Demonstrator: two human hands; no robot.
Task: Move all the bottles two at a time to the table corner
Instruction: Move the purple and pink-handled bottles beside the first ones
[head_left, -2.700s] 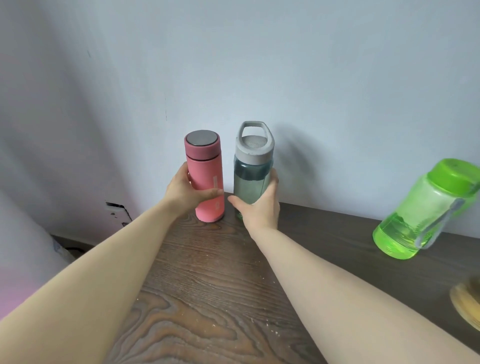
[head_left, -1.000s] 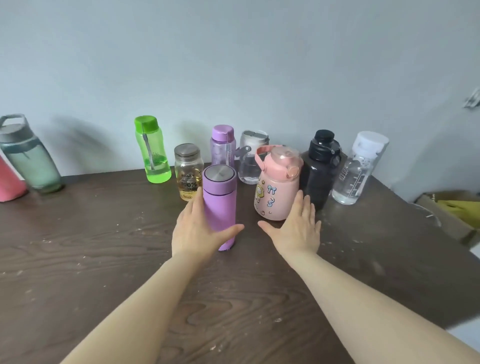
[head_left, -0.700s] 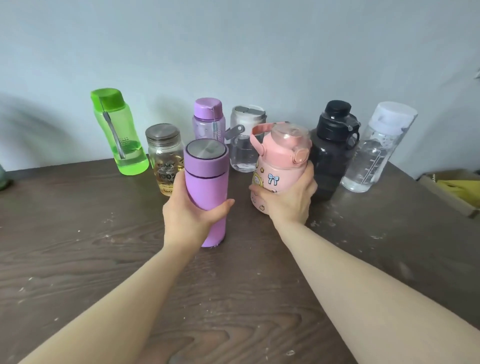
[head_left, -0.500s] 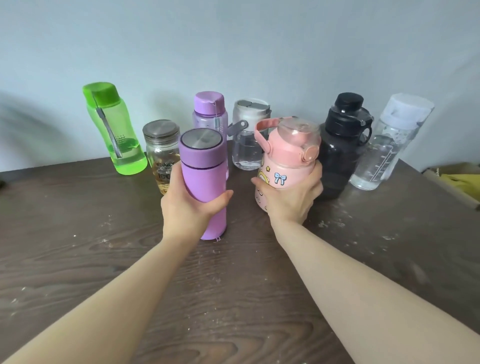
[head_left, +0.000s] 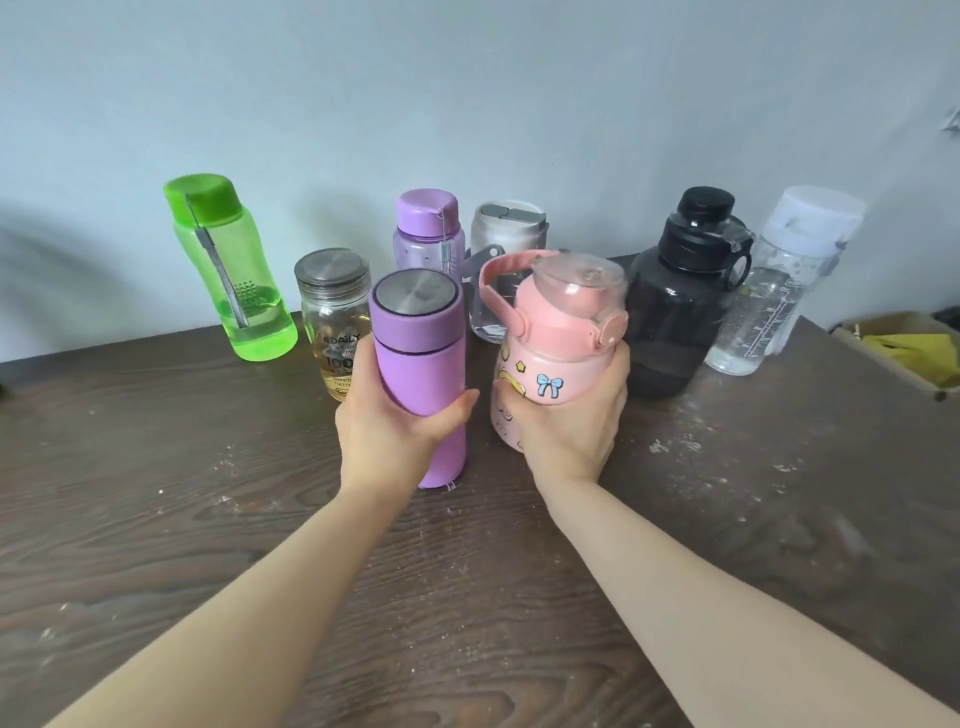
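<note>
Wooden table (head_left: 156, 493); jar (head_left: 332, 322) labelled "DAILY"

Pale blue wall (head_left: 467, 93) behind dark (paint-flecked) wooden table (head_left: 156, 493).

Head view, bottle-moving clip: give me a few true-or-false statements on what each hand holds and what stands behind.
1. The left hand grips the matte purple flask with the steel lid. True.
2. The right hand holds the black plastic jug. False: it holds the pink cartoon-printed bottle with the clear lid; the jug stands behind.
3. The translucent green plastic bottle lies on its side. False: it stands.
4. The clear glass jar with the metal lid stands on the dark wooden table. True.
</note>
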